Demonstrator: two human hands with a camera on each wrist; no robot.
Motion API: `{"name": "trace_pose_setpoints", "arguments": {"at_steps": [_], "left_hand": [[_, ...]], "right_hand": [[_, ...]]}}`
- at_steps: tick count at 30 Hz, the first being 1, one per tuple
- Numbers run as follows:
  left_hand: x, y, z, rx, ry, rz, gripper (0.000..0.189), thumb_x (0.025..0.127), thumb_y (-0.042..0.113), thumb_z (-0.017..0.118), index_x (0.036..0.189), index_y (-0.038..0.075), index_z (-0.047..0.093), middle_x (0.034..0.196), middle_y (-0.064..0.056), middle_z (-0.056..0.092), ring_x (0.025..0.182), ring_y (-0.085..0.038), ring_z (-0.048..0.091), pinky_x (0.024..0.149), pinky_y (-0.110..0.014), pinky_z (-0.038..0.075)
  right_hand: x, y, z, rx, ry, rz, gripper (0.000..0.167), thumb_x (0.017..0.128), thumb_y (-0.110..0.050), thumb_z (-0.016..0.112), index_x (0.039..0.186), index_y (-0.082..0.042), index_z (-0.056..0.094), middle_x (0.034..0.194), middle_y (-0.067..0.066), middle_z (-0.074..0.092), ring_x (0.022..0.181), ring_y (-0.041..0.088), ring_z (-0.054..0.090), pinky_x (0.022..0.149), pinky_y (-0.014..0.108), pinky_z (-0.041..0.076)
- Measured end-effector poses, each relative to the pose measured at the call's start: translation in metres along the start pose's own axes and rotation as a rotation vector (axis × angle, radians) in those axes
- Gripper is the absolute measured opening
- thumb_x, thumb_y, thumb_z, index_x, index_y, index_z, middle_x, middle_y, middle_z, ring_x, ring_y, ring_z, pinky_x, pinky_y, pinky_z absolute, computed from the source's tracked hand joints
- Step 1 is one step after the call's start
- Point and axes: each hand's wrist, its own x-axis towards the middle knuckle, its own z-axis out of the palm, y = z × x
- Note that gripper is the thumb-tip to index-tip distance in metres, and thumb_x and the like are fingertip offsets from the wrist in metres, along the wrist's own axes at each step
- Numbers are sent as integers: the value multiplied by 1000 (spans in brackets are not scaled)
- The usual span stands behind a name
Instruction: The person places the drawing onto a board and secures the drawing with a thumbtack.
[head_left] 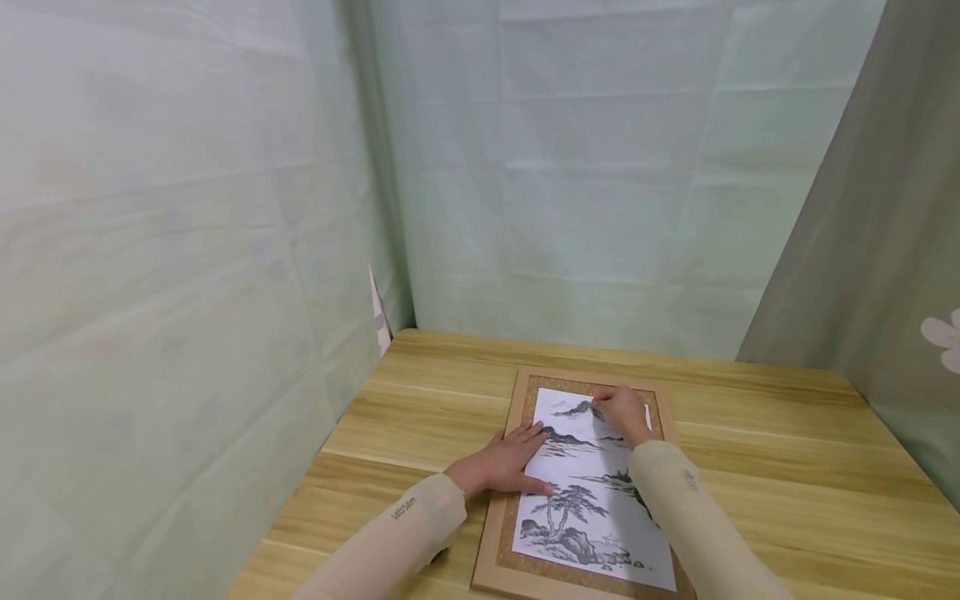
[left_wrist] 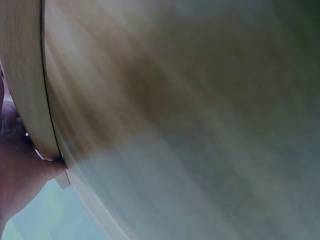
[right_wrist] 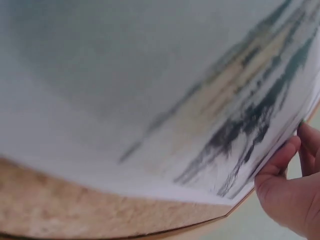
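A white sheet with an ink landscape [head_left: 592, 546] lies on a cork board [head_left: 551, 565] with a wooden frame [head_left: 491, 533]. My left hand [head_left: 510, 460] rests on its left side with fingers spread, fingertips and thumb on the paper. The left wrist view has part of that hand [left_wrist: 22, 175] at the frame's edge. At the sheet's top, my right hand [head_left: 624, 412] bends its fingers down to the paper. In the right wrist view the right hand's [right_wrist: 295, 195] thumb and forefinger come close together at the paper; whether something small is between them is hidden.
The board lies on a wood-grain table [head_left: 405, 417]. Pale cloth [head_left: 600, 183] hangs behind the table, more cloth [head_left: 187, 292] hangs along the left, and a grey-brown curtain [head_left: 862, 225] hangs at the right.
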Motion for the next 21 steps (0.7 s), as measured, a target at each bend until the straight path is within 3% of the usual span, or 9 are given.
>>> {"name": "trace_pose_setpoints", "arguments": {"at_steps": [7, 15, 21], "left_hand": [[2, -3, -1, -1, -10, -3, 97, 87, 71, 56, 159, 16, 23, 166, -3, 10, 152, -21, 4, 116, -58, 15], [6, -2, -6, 2, -21, -2, 98, 86, 71, 58, 159, 15, 24, 166, -3, 11, 152, -21, 4, 116, -58, 15], [11, -3, -7, 25, -25, -12, 97, 86, 69, 60, 159, 15, 26, 166, -4, 13, 152, -22, 5, 116, -58, 16]], "right_hand": [[1, 4, -3, 33, -91, 20, 22, 94, -11, 61, 110, -5, 76, 123, 17, 66, 106, 29, 59, 87, 46, 47], [5, 7, 0, -202, -106, -193, 24, 96, -6, 57, 112, -1, 74, 122, 20, 66, 118, 42, 57, 95, 54, 46], [1, 8, -2, -237, -113, -274, 26, 96, -4, 56, 117, 1, 72, 122, 23, 66, 118, 43, 57, 98, 56, 44]]}}
